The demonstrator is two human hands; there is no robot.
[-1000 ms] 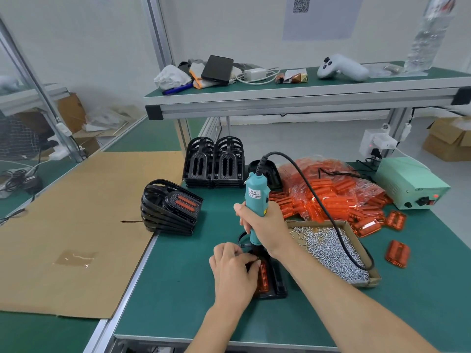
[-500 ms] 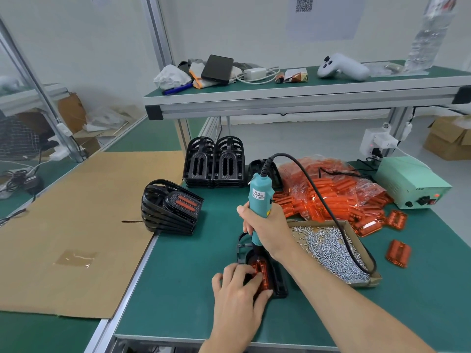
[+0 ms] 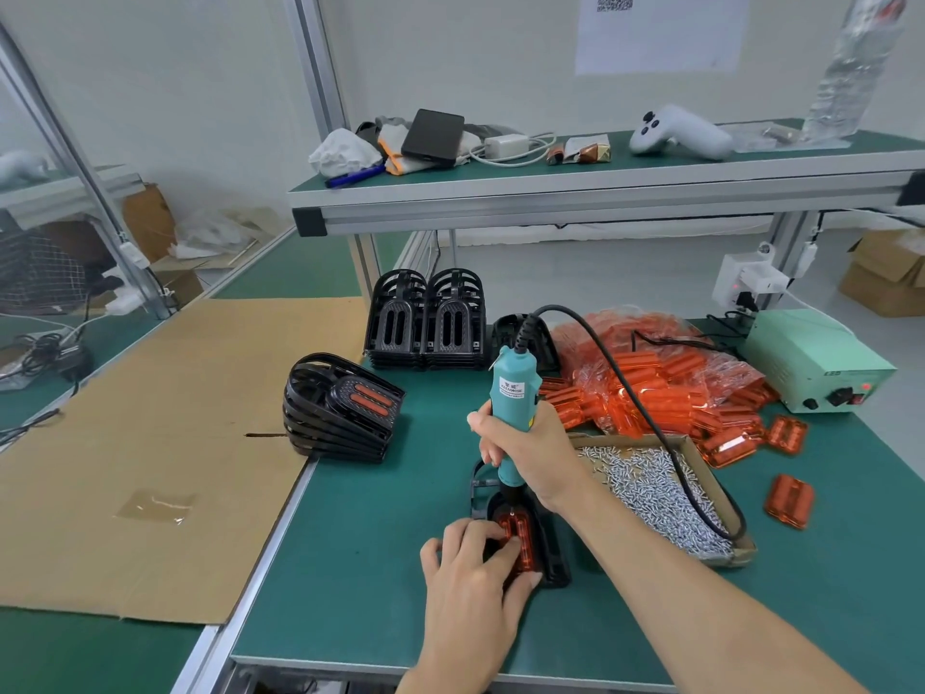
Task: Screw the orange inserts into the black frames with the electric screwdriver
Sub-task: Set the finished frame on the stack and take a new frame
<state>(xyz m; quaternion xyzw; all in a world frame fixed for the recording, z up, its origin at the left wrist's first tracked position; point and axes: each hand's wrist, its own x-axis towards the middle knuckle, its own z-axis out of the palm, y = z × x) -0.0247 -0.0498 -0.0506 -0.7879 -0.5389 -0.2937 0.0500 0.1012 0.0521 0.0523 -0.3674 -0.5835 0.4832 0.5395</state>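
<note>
Since a moment earlier, the left hand [image 3: 470, 578] has slid back toward the near end of the orange insert [image 3: 518, 535], fingers pressing it into the black frame [image 3: 548, 558] lying on the desk [image 3: 360, 553]. Its grip is flat, not curled. Upright over the insert's far end, the electric screwdriver [image 3: 513, 408] sits in the right hand [image 3: 530, 450], fingers wrapped around its barrel. Driving well likely means keeping the bit vertical and pressing steadily. Just right lies the screw tray [image 3: 701, 473].

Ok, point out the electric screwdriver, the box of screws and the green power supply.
electric screwdriver [image 3: 514, 393], head view, on its teal body above the grip.
box of screws [image 3: 660, 493], head view, on the screw pile inside.
green power supply [image 3: 811, 358], head view, on its top.
</note>
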